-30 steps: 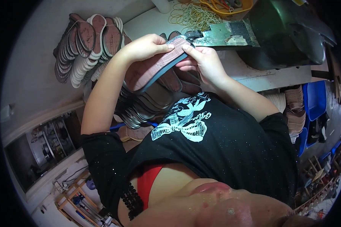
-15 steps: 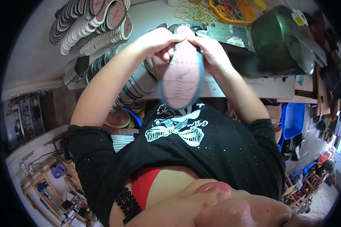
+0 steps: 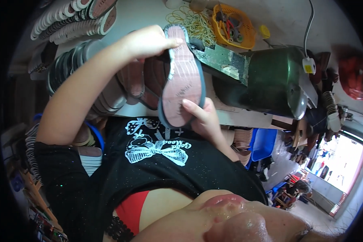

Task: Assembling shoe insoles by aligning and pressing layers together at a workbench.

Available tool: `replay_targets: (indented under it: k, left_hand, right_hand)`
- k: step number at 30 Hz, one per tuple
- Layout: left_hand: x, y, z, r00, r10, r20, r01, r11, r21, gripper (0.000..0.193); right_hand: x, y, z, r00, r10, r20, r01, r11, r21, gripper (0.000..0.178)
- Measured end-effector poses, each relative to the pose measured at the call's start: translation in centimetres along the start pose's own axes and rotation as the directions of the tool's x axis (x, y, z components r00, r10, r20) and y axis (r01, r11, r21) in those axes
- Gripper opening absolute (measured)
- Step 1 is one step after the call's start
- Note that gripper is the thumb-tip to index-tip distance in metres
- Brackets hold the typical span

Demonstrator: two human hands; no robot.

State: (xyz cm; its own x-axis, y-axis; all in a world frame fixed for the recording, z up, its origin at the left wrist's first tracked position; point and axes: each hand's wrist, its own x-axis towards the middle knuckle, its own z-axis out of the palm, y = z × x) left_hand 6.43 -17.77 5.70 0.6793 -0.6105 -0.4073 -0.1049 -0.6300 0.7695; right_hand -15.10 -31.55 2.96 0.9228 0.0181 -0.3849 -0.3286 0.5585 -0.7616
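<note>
A shoe sole (image 3: 183, 86) with a pinkish-brown, finely lined face and a dark blue-grey edge is held up before my chest, narrow end away from me. Along its left side the edge looks pale and ragged. My left hand (image 3: 151, 42) is closed on the narrow end, thumb on the lined face. Lower down, my right hand (image 3: 205, 119) grips the wide end from the right, its thumb pressed on the face and its other fingers mostly hidden beneath. Just beyond the sole stands a green machine (image 3: 270, 76) with a worn, flat arm reaching toward it.
Stacked soles (image 3: 88, 24) lie at the far left of the white table (image 3: 145, 14), with dark-edged ones (image 3: 80, 60) nearer. A yellow basket (image 3: 234, 26) of tools and a tangle of yellowish cord (image 3: 193, 24) lie at the back. A blue bin (image 3: 264, 143) sits low at right.
My right hand has gone from the narrow end down to the wide end of the sole. My left hand keeps hold of the narrow end. The whole view has shifted and tilted.
</note>
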Motion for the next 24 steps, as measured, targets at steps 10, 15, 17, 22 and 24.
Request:
replay_targets:
  k: [10, 15, 17, 22, 24]
  left_hand:
    - [0.0, -1.2, 0.3, 0.98, 0.165, -0.11, -0.178, 0.977, -0.121, 0.065]
    - [1.1, -1.1, 0.5, 0.987, 0.152, 0.047, -0.099, 0.818, -0.567, 0.073]
    - [1.4, -1.7, 0.5, 0.987, 0.15, 0.052, -0.087, 0.787, -0.611, 0.07]
    - [2.5, -1.8, -0.6, 0.986, 0.149, 0.079, -0.069, 0.783, -0.619, 0.064]
    - [3.2, -1.5, -1.5, 0.977, 0.149, 0.149, -0.056, 0.866, -0.496, 0.068]
  right_hand:
    - [5.8, 1.2, 2.3, 0.986, -0.158, -0.053, 0.163, 0.981, 0.104, 0.025]
    - [6.5, 0.5, 2.0, 0.982, -0.167, -0.093, 0.173, 0.983, 0.055, 0.027]
    - [5.8, 0.6, 2.7, 0.99, -0.105, -0.095, 0.106, 0.994, 0.004, 0.03]
    - [5.8, 1.0, 2.5, 0.995, 0.071, 0.075, -0.062, 0.992, -0.109, 0.037]
    - [6.2, 1.2, 2.7, 0.998, 0.013, 0.06, -0.007, 0.995, -0.101, 0.037]
